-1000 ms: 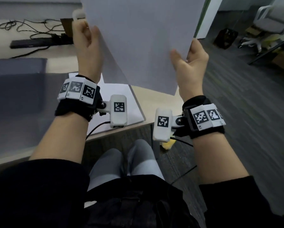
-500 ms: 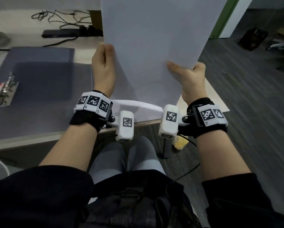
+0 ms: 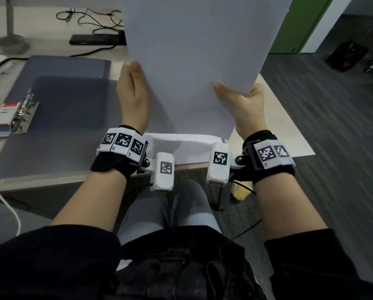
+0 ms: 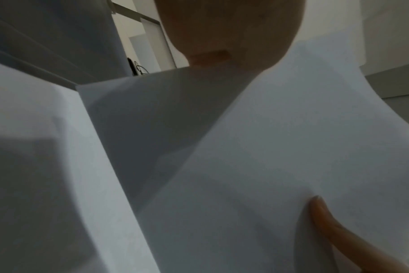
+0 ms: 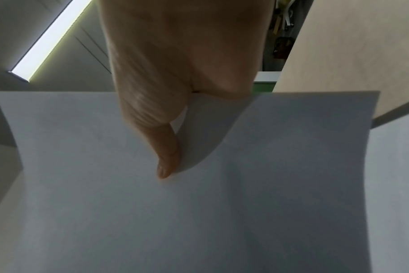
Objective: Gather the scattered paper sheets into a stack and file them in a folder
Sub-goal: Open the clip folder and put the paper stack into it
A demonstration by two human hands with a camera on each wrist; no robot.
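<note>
Holding the paper stack [image 3: 194, 68] upright at centre frame, the left hand [image 3: 132, 100] and right hand [image 3: 247, 109] pinch its lower edges with thumbs in front, and should tap it square on the bench [image 3: 274, 118] before moving to the open folder [image 3: 58, 109] at left.

Our head camera looked forward-down over desk [image 3: 274, 118]. Our wrist cameras sat close under each palm, facing upward. All three shared held paper sheets [image 3: 194, 61] [image 4: 280, 147] [image 5: 199, 203].
</note>
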